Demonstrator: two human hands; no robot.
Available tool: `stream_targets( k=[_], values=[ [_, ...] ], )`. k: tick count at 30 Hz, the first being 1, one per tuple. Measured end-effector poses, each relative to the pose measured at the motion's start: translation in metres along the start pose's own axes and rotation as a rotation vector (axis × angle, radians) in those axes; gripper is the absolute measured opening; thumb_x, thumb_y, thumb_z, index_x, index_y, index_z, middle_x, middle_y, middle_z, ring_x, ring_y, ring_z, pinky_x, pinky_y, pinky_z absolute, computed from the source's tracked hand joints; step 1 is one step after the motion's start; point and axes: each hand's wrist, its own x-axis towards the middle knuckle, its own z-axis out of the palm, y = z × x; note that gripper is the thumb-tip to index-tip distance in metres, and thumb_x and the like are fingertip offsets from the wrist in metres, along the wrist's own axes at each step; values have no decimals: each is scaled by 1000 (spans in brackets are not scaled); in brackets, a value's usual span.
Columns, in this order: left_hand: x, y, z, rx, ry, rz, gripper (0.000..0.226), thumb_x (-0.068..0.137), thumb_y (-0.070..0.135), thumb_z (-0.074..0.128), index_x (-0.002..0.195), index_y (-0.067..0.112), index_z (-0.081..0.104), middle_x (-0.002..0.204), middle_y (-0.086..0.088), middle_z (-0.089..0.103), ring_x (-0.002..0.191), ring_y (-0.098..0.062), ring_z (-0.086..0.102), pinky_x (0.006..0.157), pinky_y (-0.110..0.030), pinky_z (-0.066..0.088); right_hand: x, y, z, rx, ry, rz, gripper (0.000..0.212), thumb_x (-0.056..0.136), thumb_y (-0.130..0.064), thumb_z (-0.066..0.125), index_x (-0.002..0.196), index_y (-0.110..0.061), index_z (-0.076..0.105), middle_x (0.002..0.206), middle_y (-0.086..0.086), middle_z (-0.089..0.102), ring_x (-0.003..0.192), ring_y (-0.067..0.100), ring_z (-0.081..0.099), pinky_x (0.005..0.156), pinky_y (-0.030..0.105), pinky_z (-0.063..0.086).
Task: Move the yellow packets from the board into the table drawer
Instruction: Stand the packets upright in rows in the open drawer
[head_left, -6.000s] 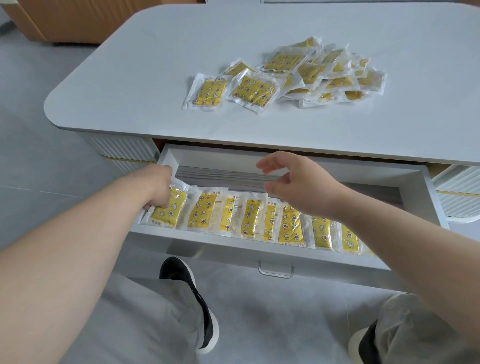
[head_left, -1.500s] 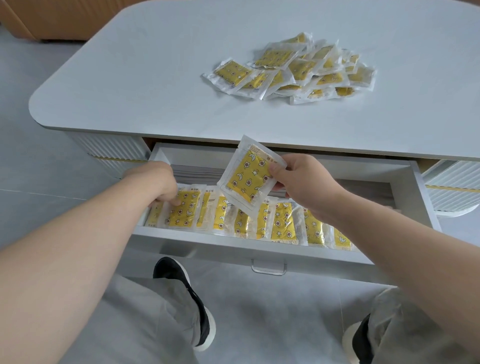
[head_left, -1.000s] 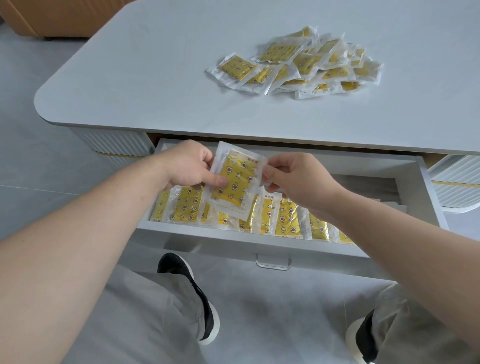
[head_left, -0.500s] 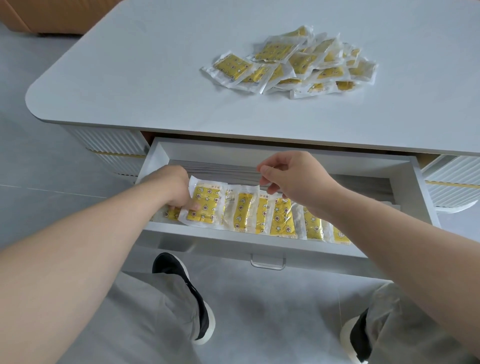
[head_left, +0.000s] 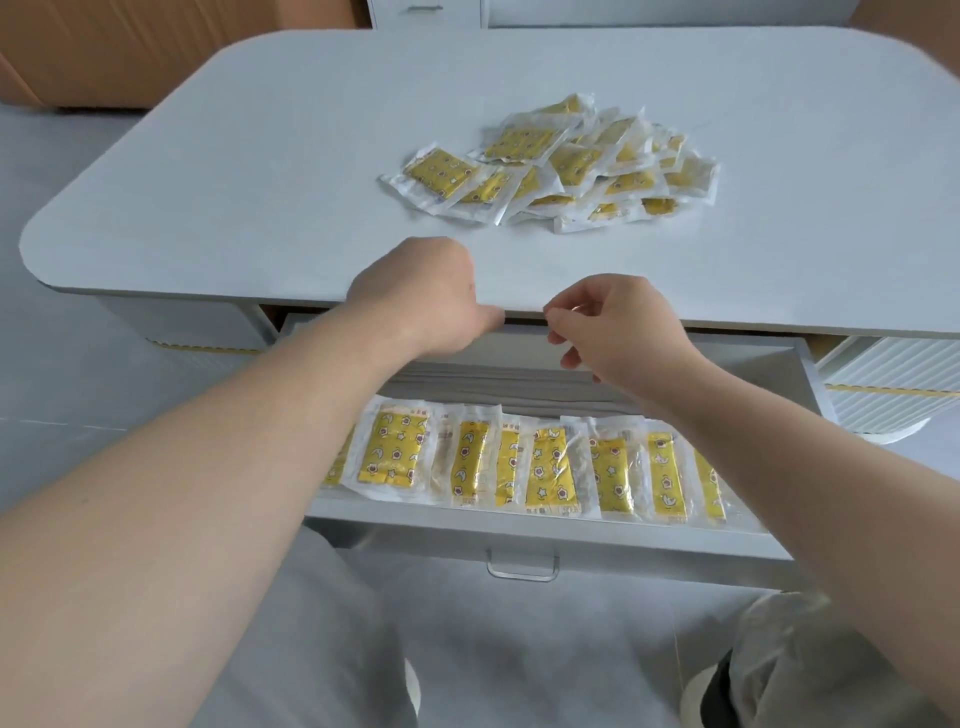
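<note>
A heap of several yellow packets (head_left: 563, 166) in clear wrap lies on the white tabletop (head_left: 291, 171), right of centre. Below its front edge the white drawer (head_left: 519, 535) stands pulled out, with a row of several yellow packets (head_left: 524, 462) standing side by side along its front. My left hand (head_left: 423, 293) hangs over the table's front edge with its fingers curled and nothing in it. My right hand (head_left: 618, 327) is just to its right, above the drawer's back, fingers loosely curled and holding nothing.
A stack of grey sheets (head_left: 498, 384) lies at the drawer's back. A metal handle (head_left: 522, 566) is on the drawer front. Ribbed white table bases (head_left: 883, 379) stand at both sides. My knees and a black shoe (head_left: 717, 686) are below the drawer.
My left hand set the packet at the left end of the drawer's row and let go. Both hands then rose from the drawer toward the table's front edge.
</note>
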Motion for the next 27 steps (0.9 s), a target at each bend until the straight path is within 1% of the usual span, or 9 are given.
stream_targets(
  k=[5,8,10,12,14,17,21,24,27],
  values=[
    [20,8,2,-164,184,56,31,97,46,59,92,16,60,91,0,64,88,-25,62,78,-39,53,6,-4,-13,-107,100,-23,16,95,-20,54,97,-24,69,83,-7,70,63,10,68,47,19,42],
    [40,13,14,-249,295,99,32,96,48,58,105,17,57,112,-2,58,101,-24,58,85,-39,49,12,-10,-18,-211,164,-88,16,95,-25,53,101,-25,69,82,-11,65,68,10,62,60,28,53],
    [58,21,18,-262,406,141,41,96,51,57,115,15,55,121,-5,54,110,-26,54,89,-39,44,29,-17,-25,-281,252,-152,18,96,-34,53,107,-27,66,102,-9,64,92,16,62,79,36,55],
    [82,31,17,-253,465,162,51,95,57,54,125,15,53,128,-7,52,118,-28,51,94,-41,42,59,-22,-36,-405,333,-161,33,97,-46,50,124,-28,58,129,1,53,124,25,47,98,41,44],
    [112,40,12,-227,427,115,63,94,65,46,137,20,48,143,-6,45,131,-30,43,104,-46,40,98,-26,-49,-521,367,-69,50,96,-56,43,139,-29,46,145,7,38,136,30,33,106,48,33],
    [155,55,-3,-207,275,7,81,88,80,31,153,32,30,164,2,21,148,-31,22,113,-59,26,153,-26,-67,-603,363,101,70,92,-72,31,150,-34,31,157,10,23,144,36,21,107,58,28],
    [199,64,-2,-180,55,-112,99,73,96,15,158,46,4,169,8,-2,154,-37,-4,115,-73,3,203,-19,-76,-544,244,247,93,80,-88,14,159,-38,12,166,14,14,151,45,6,115,67,16],
    [210,63,15,-68,-26,-130,102,65,100,5,155,52,0,170,8,2,154,-42,0,114,-73,0,214,-6,-66,-621,222,253,98,73,-90,8,156,-40,22,164,12,26,152,39,14,111,74,4],
    [207,62,17,-47,-24,-119,95,70,98,6,155,55,1,169,11,4,154,-39,2,113,-75,-3,215,2,-64,-631,259,226,94,76,-86,12,154,-38,31,160,11,32,151,34,20,111,73,3]
  ],
)
